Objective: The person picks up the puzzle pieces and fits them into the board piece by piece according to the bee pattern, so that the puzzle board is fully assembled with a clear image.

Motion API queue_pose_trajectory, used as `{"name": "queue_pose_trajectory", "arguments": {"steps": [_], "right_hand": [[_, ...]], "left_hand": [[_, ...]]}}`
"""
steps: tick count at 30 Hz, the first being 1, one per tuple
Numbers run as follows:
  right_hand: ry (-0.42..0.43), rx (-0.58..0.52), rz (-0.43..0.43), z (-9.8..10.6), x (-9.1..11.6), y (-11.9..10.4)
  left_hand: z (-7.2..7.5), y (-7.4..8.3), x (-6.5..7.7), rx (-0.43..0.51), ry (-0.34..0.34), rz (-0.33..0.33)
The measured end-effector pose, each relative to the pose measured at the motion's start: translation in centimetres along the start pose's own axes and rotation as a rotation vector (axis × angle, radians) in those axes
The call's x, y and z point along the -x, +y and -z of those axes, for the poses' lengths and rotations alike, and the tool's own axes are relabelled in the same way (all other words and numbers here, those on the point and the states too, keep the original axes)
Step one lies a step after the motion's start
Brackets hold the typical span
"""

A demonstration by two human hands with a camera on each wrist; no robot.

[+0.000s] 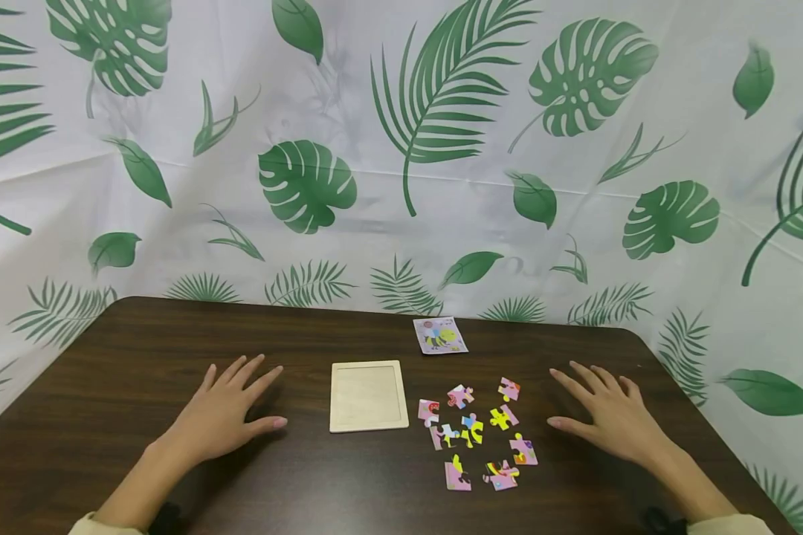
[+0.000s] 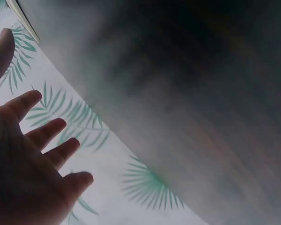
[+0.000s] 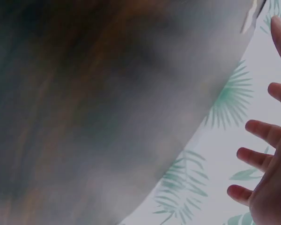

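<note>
My left hand (image 1: 224, 416) is held with spread fingers over the left side of the dark table, left of a pale wooden puzzle frame (image 1: 335, 397). Nothing is in it; the left wrist view also shows the hand (image 2: 35, 159) bare. On the other side, my right hand (image 1: 609, 416) has its fingers spread too and holds nothing. Nearest to it are several loose jigsaw pieces (image 1: 523, 450), pink, yellow and white, scattered between it and the frame. In the right wrist view the same hand (image 3: 274, 154) shows with its fingers apart.
A small picture card (image 1: 440, 336) with a printed bee lies near the far edge of the wooden table (image 1: 294, 490). Behind the table hangs a white curtain (image 1: 455, 215) with green leaf prints. The table's far corners are rounded.
</note>
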State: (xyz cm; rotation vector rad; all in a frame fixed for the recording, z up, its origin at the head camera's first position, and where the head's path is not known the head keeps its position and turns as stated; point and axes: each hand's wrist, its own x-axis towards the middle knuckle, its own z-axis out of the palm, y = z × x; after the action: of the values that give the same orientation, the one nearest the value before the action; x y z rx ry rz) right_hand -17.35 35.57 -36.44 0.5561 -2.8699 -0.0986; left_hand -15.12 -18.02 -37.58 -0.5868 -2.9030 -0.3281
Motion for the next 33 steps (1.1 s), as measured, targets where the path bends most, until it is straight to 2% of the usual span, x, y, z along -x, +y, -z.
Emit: {"name": "queue_pose_trajectory", "arguments": {"steps": [7,14,24,33], "right_hand": [[-0.007,-0.083,0.056,0.4,-1.1,-1.8],[-0.023,-0.219,0.129,0.6,-3.0,-4.6],[-0.122,-0.368,0.252,0.6,-5.7,-9.3],[-0.203,-0.448,0.344,0.1,-7.6,-11.9]], "left_hand": [[-0.3,1.4,-1.9,0.129,-0.076,-0.023],[-0.6,3.0,-3.6,0.227,-0.144,0.011],[-1.4,4.0,-5.7,0.251,-0.196,0.029],[-1.7,3.9,-6.7,0.270,-0.215,0.034]]}}
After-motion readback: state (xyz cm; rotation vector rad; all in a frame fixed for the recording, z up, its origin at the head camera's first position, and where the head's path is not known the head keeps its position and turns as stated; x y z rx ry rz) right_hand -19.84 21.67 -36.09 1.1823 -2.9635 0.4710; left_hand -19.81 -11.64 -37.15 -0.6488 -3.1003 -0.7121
